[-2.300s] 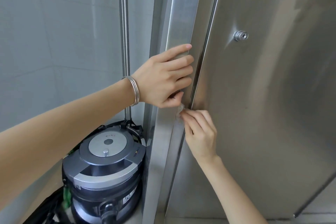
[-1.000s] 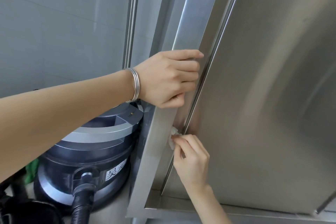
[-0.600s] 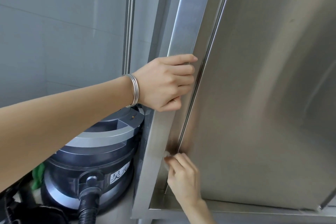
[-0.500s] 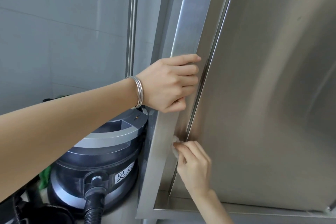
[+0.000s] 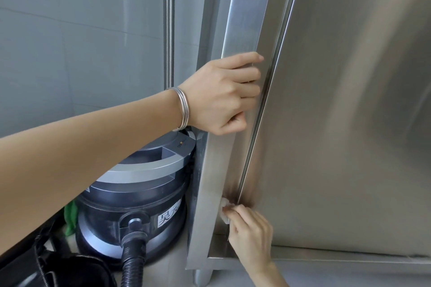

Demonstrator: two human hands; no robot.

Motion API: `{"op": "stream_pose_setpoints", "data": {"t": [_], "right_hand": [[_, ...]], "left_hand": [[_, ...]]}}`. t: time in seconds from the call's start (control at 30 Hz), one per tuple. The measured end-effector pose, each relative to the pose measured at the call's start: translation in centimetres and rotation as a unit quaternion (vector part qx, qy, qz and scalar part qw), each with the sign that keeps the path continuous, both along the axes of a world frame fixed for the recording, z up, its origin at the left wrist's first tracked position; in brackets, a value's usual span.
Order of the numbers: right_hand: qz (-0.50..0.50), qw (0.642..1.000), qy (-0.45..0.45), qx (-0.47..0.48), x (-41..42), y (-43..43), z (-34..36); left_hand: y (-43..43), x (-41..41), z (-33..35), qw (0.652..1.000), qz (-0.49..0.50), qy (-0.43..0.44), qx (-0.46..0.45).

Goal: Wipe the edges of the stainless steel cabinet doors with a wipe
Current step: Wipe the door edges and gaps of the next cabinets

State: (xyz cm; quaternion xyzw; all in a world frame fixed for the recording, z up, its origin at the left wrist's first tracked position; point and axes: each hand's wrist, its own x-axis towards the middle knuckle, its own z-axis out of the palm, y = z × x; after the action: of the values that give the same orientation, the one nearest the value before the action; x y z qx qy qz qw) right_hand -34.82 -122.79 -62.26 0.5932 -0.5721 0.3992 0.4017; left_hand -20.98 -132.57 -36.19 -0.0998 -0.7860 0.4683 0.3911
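Two hands work the left vertical edge of the cabinet door (image 5: pixel 338 123). The left hand (image 5: pixel 224 98) grips the steel frame post (image 5: pixel 247 18), its fingers (image 5: pixel 247 77) curled over the front face. The right hand (image 5: pixel 251 237) pinches the wipe (image 5: pixel 223 211) between clenched fingers, pressing it against the door edge near the bottom corner. Judged step: wiping the lower end of that edge. The next move likely calls for covering the bottom corner, where dark discolouration shows beside the seam.

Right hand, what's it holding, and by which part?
The right hand pinches a bunched white wipe by its lower end, pressing it against the door edge.
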Motion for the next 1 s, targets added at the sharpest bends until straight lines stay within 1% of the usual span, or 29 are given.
{"op": "stream_pose_setpoints", "data": {"t": [0.07, 0.13, 0.2, 0.27, 0.3, 0.33, 0.37, 0.43, 0.47, 0.57, 0.67, 0.73, 0.83, 0.93, 1.0], "right_hand": [[-0.002, 1.000, 0.010, 0.005, -0.1, -0.2, -1.4], [-0.004, 0.999, 0.021, 0.043, -0.3, -0.2, -2.4], [0.001, 0.994, 0.021, 0.109, -0.3, 0.1, -2.6], [-0.018, 0.974, 0.026, 0.224, 0.4, 0.6, -2.2], [-0.032, 0.963, 0.018, 0.266, 0.9, 0.9, -1.9], [-0.040, 0.959, -0.013, 0.282, 1.1, 1.2, -1.5], [-0.025, 0.956, -0.066, 0.285, 1.3, 1.6, -0.8], [0.025, 0.952, -0.178, 0.248, 0.8, 2.8, 1.1], [0.043, 0.951, -0.201, 0.231, 0.2, 3.8, 2.5], [0.051, 0.949, -0.233, 0.207, -3.0, 7.8, 7.4], [0.011, 0.952, -0.272, 0.136, -8.0, 12.4, 12.7], [-0.011, 0.964, -0.256, 0.074, -11.6, 15.6, 16.3], [-0.035, 0.976, -0.214, 0.014, -17.1, 19.6, 20.3], [-0.008, 0.969, -0.243, -0.038, -22.6, 22.9, 23.3], [0.013, 0.967, -0.245, -0.063, -26.5, 24.6, 25.3]], "left_hand": [[0.0, -0.1, -0.1, 1.000, 0.006, 0.006, -0.016], [0.0, 0.0, -0.2, 1.000, 0.010, 0.001, -0.007], [0.4, 0.0, -0.2, 1.000, 0.016, 0.002, 0.002], [0.9, 0.2, -0.1, 0.999, 0.031, -0.003, 0.010], [1.2, 0.3, -0.2, 0.999, 0.038, -0.009, 0.019], [1.4, 0.3, -0.3, 0.999, 0.046, -0.008, 0.022], [1.3, 0.2, -0.4, 0.998, 0.053, -0.003, 0.021], [1.2, -0.1, -0.7, 0.997, 0.070, 0.003, 0.027], [1.4, -0.3, -0.8, 0.996, 0.077, -0.001, 0.036], [2.3, -1.4, -0.8, 0.996, 0.070, -0.015, 0.055], [3.8, -4.2, 0.5, 0.998, 0.027, 0.002, 0.064], [5.4, -7.0, 1.6, 0.998, 0.009, -0.002, 0.062], [8.3, -11.9, 2.5, 0.998, 0.016, -0.022, 0.056], [11.3, -17.7, 3.7, 0.997, 0.028, -0.030, 0.060], [13.4, -21.8, 5.4, 0.997, 0.036, -0.031, 0.056]]}}
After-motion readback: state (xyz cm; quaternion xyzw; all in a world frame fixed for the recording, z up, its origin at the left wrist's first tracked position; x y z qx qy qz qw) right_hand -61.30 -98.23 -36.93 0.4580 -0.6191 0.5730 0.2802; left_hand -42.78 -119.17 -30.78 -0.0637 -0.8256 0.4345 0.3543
